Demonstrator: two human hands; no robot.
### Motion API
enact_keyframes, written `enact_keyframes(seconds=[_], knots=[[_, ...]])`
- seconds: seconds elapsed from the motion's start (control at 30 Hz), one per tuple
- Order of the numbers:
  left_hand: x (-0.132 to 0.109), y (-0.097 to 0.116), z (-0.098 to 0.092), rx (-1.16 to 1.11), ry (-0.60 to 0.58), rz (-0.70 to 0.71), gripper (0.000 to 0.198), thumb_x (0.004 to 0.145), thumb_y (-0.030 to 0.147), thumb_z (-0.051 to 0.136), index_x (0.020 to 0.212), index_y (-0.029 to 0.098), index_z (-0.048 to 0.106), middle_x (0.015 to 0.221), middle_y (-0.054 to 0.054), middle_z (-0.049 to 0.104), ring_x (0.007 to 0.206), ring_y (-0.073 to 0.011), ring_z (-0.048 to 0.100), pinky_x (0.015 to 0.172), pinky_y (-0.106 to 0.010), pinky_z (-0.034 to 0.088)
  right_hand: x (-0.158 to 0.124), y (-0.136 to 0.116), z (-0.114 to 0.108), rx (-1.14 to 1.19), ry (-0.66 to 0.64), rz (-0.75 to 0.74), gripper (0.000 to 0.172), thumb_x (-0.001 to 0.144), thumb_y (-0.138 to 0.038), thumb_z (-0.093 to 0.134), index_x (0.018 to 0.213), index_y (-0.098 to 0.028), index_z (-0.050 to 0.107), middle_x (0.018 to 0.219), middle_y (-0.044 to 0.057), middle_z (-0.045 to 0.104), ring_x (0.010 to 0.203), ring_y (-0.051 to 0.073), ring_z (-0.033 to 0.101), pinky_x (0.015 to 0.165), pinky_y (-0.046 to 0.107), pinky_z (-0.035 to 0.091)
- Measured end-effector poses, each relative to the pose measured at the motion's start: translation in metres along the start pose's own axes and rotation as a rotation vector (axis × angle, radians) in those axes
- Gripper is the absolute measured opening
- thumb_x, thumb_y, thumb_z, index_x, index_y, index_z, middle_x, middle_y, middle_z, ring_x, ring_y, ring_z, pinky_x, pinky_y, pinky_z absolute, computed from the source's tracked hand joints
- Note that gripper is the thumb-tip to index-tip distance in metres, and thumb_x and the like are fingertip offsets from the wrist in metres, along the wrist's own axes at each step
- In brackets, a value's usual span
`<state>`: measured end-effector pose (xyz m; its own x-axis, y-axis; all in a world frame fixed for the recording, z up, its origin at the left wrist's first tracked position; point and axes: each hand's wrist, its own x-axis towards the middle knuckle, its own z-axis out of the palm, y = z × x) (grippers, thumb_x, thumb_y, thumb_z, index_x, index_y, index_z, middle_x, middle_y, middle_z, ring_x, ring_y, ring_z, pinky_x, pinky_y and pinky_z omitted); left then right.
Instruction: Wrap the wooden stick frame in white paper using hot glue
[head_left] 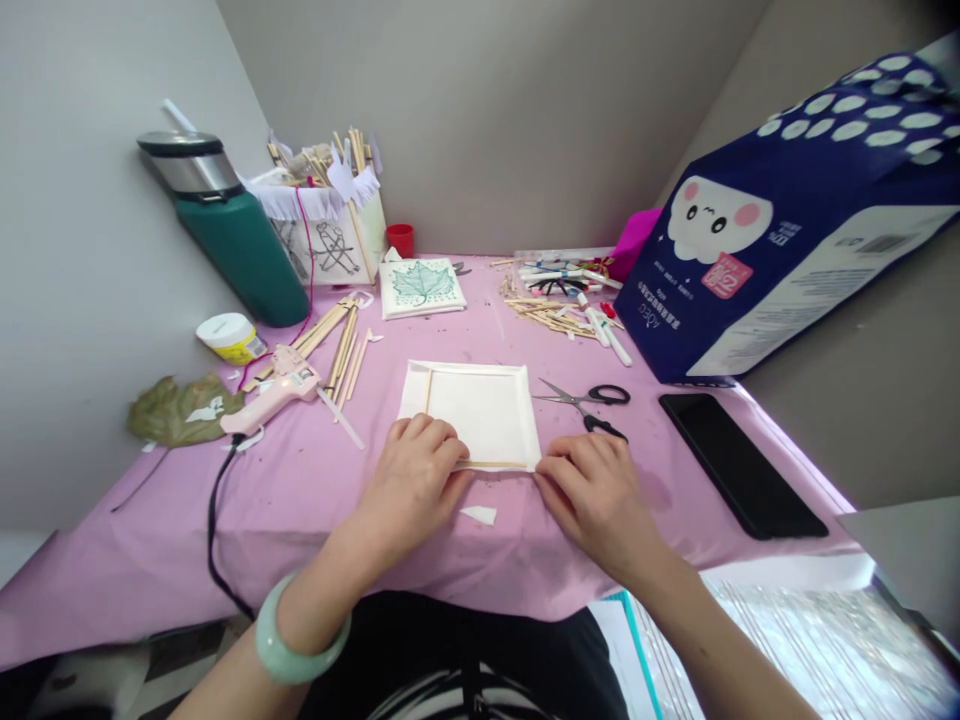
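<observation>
A white paper sheet with raised, folded edges point(487, 415) lies flat on the pink cloth in front of me. One thin wooden stick point(499, 464) runs along its near edge, and another stick point(428, 390) along its left side. My left hand point(420, 465) is closed on the near-left corner, fingers curled over it. At the near-right corner, the fingertips of my right hand point(589, 485) pinch the folded edge. Both hands partly cover those corners. Black-handled scissors point(581, 400) lie with blades apart just beyond my right hand. A small white paper scrap point(480, 515) rests nearer me.
Left: pink glue gun point(281, 390), wooden sticks point(345, 350), green tumbler point(232, 240), yellow-labelled tub point(231, 338). Back: leaf-printed white square point(424, 288), red cup point(400, 239), markers point(600, 320). Right: black phone point(739, 462), large blue package point(787, 220).
</observation>
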<state>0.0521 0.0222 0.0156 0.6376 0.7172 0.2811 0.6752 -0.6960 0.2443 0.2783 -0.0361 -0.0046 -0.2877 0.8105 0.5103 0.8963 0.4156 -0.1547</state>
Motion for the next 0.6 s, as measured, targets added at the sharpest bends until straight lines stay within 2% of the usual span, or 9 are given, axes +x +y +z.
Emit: enact_keyframes(seconds=[0.2, 0.37, 0.6], knots=[[0.0026, -0.0023, -0.0004, -0.093, -0.032, -0.021, 0.007, 0.085, 0.024, 0.056, 0.085, 0.019, 0.062, 0.088, -0.005, 0.058, 0.088, -0.0218, 0.049, 0.081, -0.040, 0.038, 0.0038, 0.0003, 0.0024, 0.047, 0.003, 0.028, 0.009, 0.087, -0.016, 0.053, 0.084, -0.018, 0.061, 0.093, 0.007, 0.061, 0.087, 0.021, 0.052, 0.080, 0.040, 0.036], [0.0041, -0.0032, -0.0005, -0.104, -0.036, -0.015, 0.007, 0.085, 0.024, 0.056, 0.083, 0.019, 0.061, 0.086, -0.004, 0.058, 0.087, -0.0214, 0.049, 0.081, -0.040, 0.038, 0.0025, 0.0014, -0.0001, 0.111, -0.008, 0.042, 0.008, 0.086, -0.019, 0.055, 0.093, -0.017, 0.060, 0.096, 0.009, 0.059, 0.090, 0.022, 0.052, 0.081, 0.041, 0.037], [0.0050, -0.0032, -0.0002, -0.113, -0.037, -0.007, 0.007, 0.085, 0.024, 0.056, 0.083, 0.019, 0.061, 0.086, -0.005, 0.058, 0.087, -0.0218, 0.049, 0.080, -0.040, 0.038, 0.0027, 0.0001, -0.0007, 0.047, -0.023, 0.010, 0.014, 0.088, -0.018, 0.053, 0.081, -0.020, 0.065, 0.083, 0.005, 0.056, 0.078, 0.018, 0.047, 0.077, 0.038, 0.033]])
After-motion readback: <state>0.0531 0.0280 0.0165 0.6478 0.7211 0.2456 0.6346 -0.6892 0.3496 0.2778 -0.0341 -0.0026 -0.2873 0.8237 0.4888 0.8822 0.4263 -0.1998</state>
